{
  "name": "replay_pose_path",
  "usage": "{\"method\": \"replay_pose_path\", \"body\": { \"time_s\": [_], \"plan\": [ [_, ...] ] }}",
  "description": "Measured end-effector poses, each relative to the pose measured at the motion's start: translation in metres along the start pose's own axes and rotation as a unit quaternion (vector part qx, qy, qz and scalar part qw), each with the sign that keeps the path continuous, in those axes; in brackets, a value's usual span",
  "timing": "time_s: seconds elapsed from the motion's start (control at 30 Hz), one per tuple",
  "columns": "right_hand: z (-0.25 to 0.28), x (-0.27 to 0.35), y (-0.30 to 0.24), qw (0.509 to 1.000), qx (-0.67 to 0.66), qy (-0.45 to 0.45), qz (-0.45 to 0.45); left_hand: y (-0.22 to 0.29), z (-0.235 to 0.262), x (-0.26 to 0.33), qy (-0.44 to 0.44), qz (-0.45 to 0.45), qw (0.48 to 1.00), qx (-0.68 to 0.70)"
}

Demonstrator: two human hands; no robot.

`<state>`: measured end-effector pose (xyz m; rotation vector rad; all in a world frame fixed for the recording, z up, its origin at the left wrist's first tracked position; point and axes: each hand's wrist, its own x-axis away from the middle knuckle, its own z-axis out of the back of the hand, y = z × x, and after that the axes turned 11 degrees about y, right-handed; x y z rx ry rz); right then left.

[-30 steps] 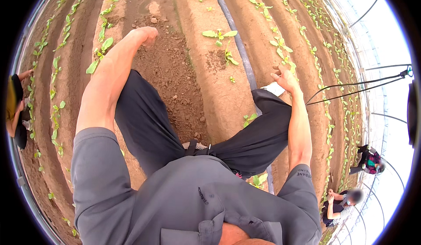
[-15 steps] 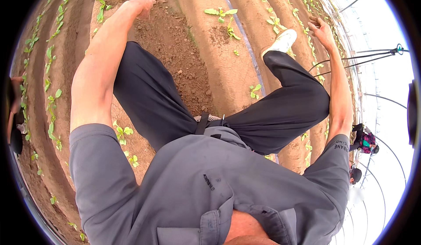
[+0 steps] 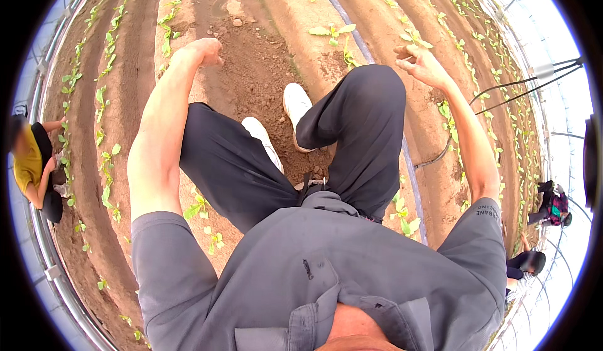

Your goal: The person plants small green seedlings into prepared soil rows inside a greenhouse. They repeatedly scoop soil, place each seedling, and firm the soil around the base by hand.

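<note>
My left hand (image 3: 206, 51) is held over the edge of the loose-soil furrow (image 3: 254, 68), its fingers curled in and no object showing in them. On the other side, my right hand (image 3: 419, 65) hangs in the air above the planted beds, thumb and fingers apart, with nothing between them. Neither hand appears to touch a plant. The seedling (image 3: 332, 32) with broad green leaves stands on the bed between my hands. Behind it a smaller, drooping seedling (image 3: 349, 54) shows beside the pale drip tape (image 3: 363, 44). Below my knees are my two white shoes (image 3: 296, 105) in the furrow.
Rows of seedlings (image 3: 105, 156) run along raised soil beds on both sides. A black hose (image 3: 433, 157) crosses the beds at right. One person in yellow (image 3: 31, 166) crouches at far left; two other people (image 3: 526, 264) are at far right. Metal pipes (image 3: 59, 282) edge the left side.
My right foot has come in from the bed on the right to the furrow by my left foot. My right hand has moved left and lower; my left hand also sits lower in view.
</note>
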<state>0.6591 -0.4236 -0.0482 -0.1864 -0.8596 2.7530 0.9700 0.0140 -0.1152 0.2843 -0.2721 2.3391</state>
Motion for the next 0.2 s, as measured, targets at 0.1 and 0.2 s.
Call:
{"method": "replay_pose_path", "body": {
  "time_s": [0.1,0.2],
  "plan": [
    [-0.054,-0.003,0.016,0.995,0.012,-0.102,0.017,-0.017,-0.008,0.005,-0.014,0.023,0.999,-0.028],
    [-0.118,0.004,0.034,0.974,0.044,-0.218,0.049,-0.032,-0.030,0.015,-0.023,0.010,1.000,-0.018]
  ]
}}
